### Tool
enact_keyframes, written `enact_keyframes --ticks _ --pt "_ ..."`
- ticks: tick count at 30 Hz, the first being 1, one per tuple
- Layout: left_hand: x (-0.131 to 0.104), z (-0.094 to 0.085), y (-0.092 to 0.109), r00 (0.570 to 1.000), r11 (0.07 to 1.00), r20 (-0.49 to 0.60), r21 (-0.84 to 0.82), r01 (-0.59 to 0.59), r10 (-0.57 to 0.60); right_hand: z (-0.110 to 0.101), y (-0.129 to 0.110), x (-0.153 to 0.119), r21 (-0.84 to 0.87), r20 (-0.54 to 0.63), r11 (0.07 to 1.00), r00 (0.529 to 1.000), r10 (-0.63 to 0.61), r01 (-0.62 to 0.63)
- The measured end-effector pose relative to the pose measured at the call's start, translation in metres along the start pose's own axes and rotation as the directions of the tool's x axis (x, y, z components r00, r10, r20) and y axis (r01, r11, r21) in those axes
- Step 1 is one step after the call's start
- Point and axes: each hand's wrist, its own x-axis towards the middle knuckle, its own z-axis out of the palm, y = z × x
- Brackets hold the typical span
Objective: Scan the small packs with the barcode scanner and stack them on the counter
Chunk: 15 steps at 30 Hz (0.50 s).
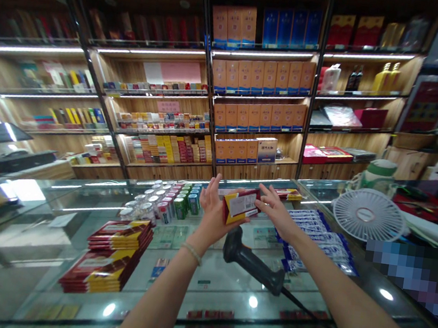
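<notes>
Holding packet (242, 206) above glass counter (226, 290), beyond scanner (254, 264): person's left hand (214, 214) clamped on left end, right hand (279, 215) touching right end, cannot tell if pinching. Light edge grip best, sparing wrapper, fingers off white printed panel; even support at both ends steadies it, forearms clear of scanner cord (297, 302) and blue packs (323, 247)

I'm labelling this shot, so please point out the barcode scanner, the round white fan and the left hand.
Barcode scanner (256, 266): head view, handle.
White fan (364, 214): head view, centre hub.
Left hand (211, 222): head view, palm.
</notes>
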Motion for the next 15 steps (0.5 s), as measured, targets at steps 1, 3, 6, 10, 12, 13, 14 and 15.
enact_keyframes --ticks 1,3,6,10,12,13,14,15 --pt "0.0 0.001 -0.001 1.0 1.0 -0.006 -0.001 0.008 -0.008 0.001 -0.001 0.0 0.033 -0.011 0.999 1.0 0.005 -0.004" --pt "0.0 0.003 -0.005 0.999 1.0 -0.02 0.001 0.031 -0.031 0.001 -0.001 0.001 0.105 -0.034 0.994 0.999 0.021 -0.018" --pt "0.002 0.006 -0.012 0.994 0.996 -0.067 -0.004 0.085 -0.085 0.0 -0.001 0.002 0.181 -0.092 0.983 0.995 0.051 -0.033" --pt "0.005 0.003 -0.016 0.981 0.99 -0.146 0.047 0.135 -0.127 -0.004 -0.001 0.004 0.119 -0.187 0.993 0.981 0.047 -0.025" --pt "0.005 -0.001 -0.014 0.984 0.985 -0.149 0.131 0.113 -0.093 -0.005 -0.001 0.004 0.046 -0.213 0.999 0.977 0.028 -0.018" --pt "0.005 -0.003 -0.012 0.988 0.98 -0.141 0.179 0.092 -0.067 -0.004 0.0 0.004 0.007 -0.222 1.0 0.975 0.019 -0.018" --pt "0.005 -0.005 -0.01 0.991 0.972 -0.129 0.224 0.067 -0.039 -0.004 0.001 0.004 -0.033 -0.226 0.999 0.974 0.012 -0.02" --pt "0.005 -0.006 -0.007 0.994 0.964 -0.112 0.262 0.043 -0.014 -0.002 0.003 0.004 -0.07 -0.226 0.997 0.974 0.008 -0.025"
